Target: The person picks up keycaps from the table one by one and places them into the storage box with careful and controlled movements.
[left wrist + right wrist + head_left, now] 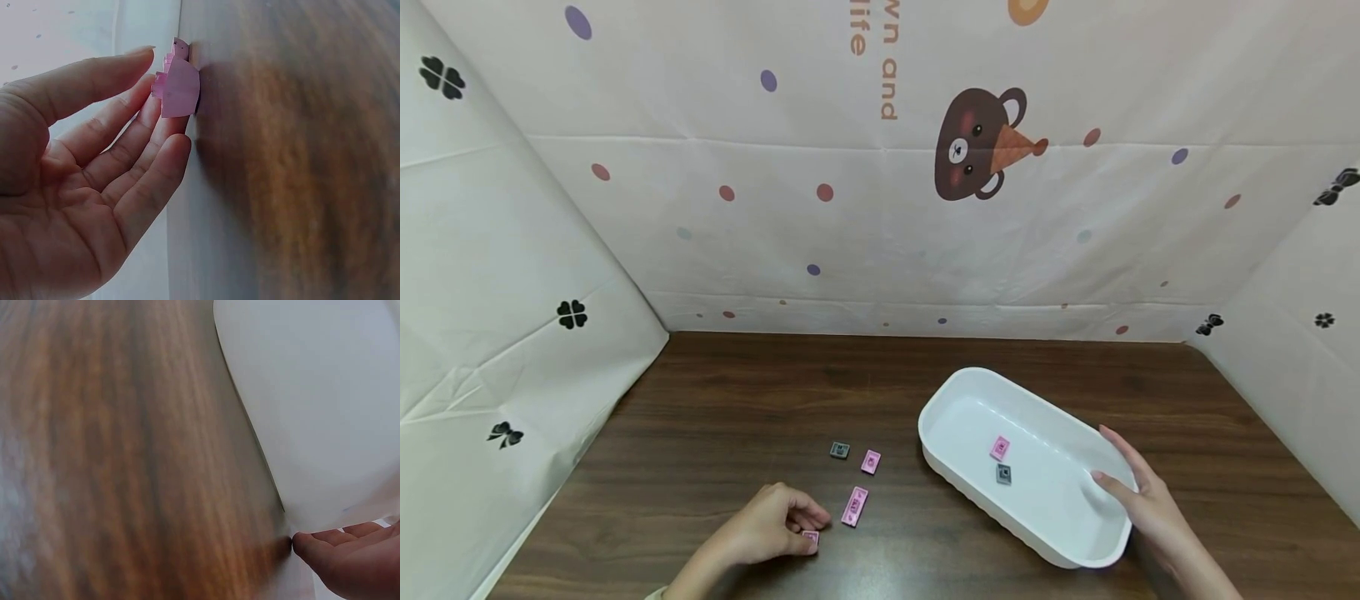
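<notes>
My left hand (775, 525) is low over the tabletop, its thumb and fingers around a small pink toy brick (810, 535). In the left wrist view the pink studded brick stands on the wood, with the fingers bent loosely beside it and a gap at the thumb tip. A long pink brick (854, 506), a small pink brick (871, 462) and a dark grey brick (840, 450) lie just beyond. My right hand (1142, 492) grips the white plastic tray (992, 502) at its right end, thumb over the rim and fingers outside.
Inside the tray lie a pink brick (1000, 447) and a grey brick (1003, 474). The brown wooden table (737, 400) meets a printed white sheet (850, 242) at the back, with more sheet along both sides.
</notes>
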